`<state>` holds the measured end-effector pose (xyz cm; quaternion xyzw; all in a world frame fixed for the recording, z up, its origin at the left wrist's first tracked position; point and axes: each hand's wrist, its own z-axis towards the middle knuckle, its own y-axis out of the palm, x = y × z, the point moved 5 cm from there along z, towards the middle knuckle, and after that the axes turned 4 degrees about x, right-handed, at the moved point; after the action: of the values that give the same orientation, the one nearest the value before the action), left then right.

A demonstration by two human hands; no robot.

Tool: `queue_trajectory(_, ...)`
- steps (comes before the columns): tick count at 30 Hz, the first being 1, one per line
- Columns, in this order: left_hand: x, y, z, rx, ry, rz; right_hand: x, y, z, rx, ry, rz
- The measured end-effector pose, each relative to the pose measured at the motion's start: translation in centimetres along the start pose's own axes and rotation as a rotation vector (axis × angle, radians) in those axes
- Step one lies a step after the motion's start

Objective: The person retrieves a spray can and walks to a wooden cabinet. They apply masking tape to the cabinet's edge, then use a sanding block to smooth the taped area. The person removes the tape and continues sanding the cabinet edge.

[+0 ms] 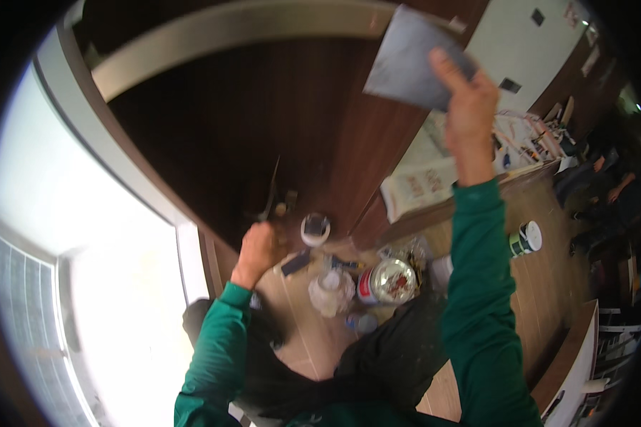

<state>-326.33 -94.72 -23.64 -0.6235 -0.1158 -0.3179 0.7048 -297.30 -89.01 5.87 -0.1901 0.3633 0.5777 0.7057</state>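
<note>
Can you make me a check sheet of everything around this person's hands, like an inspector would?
Surface: dark brown wooden panel, upright in front of the person; light wood floor below.
Job's things: grey sheet, like sandpaper, held flat against the panel up high.
Clutter: open paint can, clear plastic bag, small white cup, white tub, papers spread on the floor.
Grip: right hand pinches the grey sheet; left hand is a closed fist low on the panel, what it holds cannot be told.
Cables: nothing seen.
Surroundings: bright window at left; white wall at upper right.
</note>
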Motion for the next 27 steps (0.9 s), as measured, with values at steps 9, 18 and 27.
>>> queue_trajectory(9,-0.9,-4.6,-0.4,0.098,-0.214,0.032,-1.9,7.9,-0.9,-0.203,-0.133,0.042)
queue_trajectory(18,-1.7,-5.8,-1.8,0.137,-0.169,0.023,0.3,-0.2,-4.1,0.041,0.068,0.042)
queue_trajectory(27,-1.8,-4.9,-1.6,0.118,-0.178,0.048,0.4,0.7,-1.9,0.01,0.036,0.097)
